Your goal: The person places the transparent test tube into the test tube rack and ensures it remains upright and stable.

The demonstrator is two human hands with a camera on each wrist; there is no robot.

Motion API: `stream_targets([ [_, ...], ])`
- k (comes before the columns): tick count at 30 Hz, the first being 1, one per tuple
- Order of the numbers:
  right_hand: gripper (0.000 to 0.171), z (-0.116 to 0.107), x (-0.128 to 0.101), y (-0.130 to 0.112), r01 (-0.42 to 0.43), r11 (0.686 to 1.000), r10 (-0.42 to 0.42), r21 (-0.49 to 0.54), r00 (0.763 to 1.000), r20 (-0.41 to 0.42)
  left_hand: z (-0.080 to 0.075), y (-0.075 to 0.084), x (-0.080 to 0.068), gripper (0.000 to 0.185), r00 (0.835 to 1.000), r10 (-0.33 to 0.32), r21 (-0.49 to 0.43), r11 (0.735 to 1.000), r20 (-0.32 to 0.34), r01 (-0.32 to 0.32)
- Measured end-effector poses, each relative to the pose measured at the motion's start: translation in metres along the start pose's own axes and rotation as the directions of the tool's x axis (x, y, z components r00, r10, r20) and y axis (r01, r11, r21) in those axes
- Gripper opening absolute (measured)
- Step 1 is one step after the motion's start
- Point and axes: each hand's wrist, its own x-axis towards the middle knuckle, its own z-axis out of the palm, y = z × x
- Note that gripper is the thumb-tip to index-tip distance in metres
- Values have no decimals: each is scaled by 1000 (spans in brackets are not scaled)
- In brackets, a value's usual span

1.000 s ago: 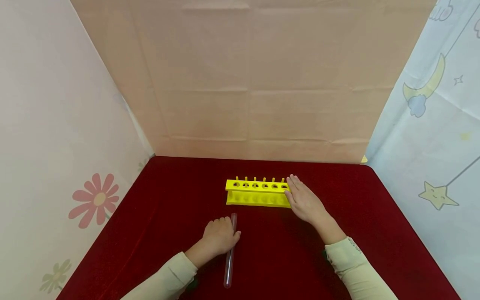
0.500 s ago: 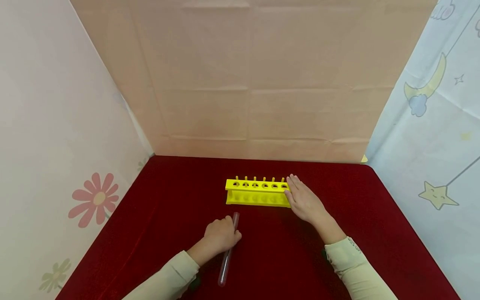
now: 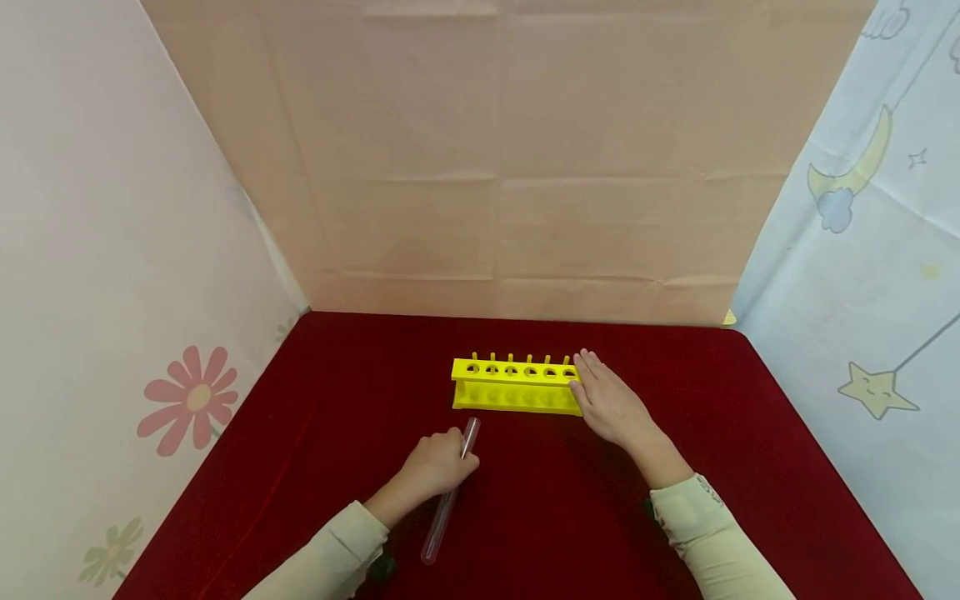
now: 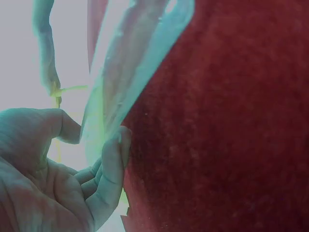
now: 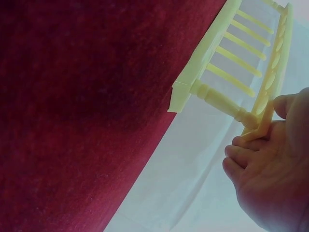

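My left hand (image 3: 437, 463) pinches a clear glass test tube (image 3: 438, 530) between thumb and fingers near its upper end. The tube slants, its rounded end toward the front edge and its other end pointing to the rack. In the left wrist view the test tube (image 4: 140, 53) runs up and away from the fingertips. A yellow test tube rack (image 3: 517, 398) stands upright on the table, its row of round holes holding no tubes. My right hand (image 3: 611, 404) holds the rack's right end; in the right wrist view, thumb and fingers lie around the end of its top plate.
Dark red cloth covers the table (image 3: 540, 517). A tan paper backdrop (image 3: 495, 167) rises behind it. Printed white sheets hang on both sides, with flowers (image 3: 198, 397) at left and a star (image 3: 876, 390) at right. Thin yellow pegs stand along the rack's back.
The test tube has tilted further, its rounded end swinging left and its upper end moving closer to the rack. My left hand has shifted slightly up and left. The right hand and rack have stayed put.
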Motion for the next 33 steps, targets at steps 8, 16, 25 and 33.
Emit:
stream_targets([
  [8,59,2,1,2,8,1000,-8,9,1000,2,-12,4,-4,13,999,4,-82,997,52,0],
  [16,60,3,0,2,-2,1000,2,9,1000,10,-20,6,-1,12,998,30,-91,996,55,-25],
  [25,60,2,0,2,-9,1000,9,5,1000,21,-28,5,2,17,998,66,-95,993,25,-63],
  [33,60,1,0,1,-3,1000,3,2,1000,17,-42,7,2,19,998,56,-108,993,23,-53],
])
